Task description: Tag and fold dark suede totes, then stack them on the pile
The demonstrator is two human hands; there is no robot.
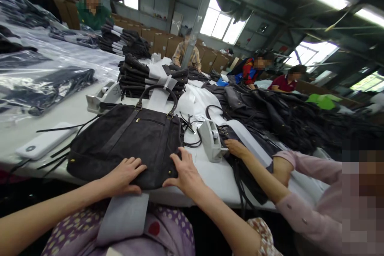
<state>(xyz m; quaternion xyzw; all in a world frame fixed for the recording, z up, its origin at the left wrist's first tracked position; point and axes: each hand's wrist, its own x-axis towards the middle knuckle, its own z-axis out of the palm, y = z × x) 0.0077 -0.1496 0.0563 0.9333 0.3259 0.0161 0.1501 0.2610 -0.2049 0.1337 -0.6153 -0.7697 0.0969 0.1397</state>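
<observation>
Dark charcoal bag [129, 140], matte, suede-like, lying flat along the near edge of the white table [210, 180], directly before the wearer. Handle [175, 101] arched past its top edge, gold-coloured fittings at the ends. Short zip [151, 121] across upper front; gold-coloured studs [169, 172] at lower corners. Left hand [124, 175] palm down on lower front, thumb apart from fingers. Right hand [186, 173] at lower right corner, thumb and fingers splayed; neither clamped.

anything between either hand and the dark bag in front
Nothing visible: the left hand touches the lower front of the bag, the right hand its lower right corner. The tape dispenser stands right of the bag, not between.
</observation>
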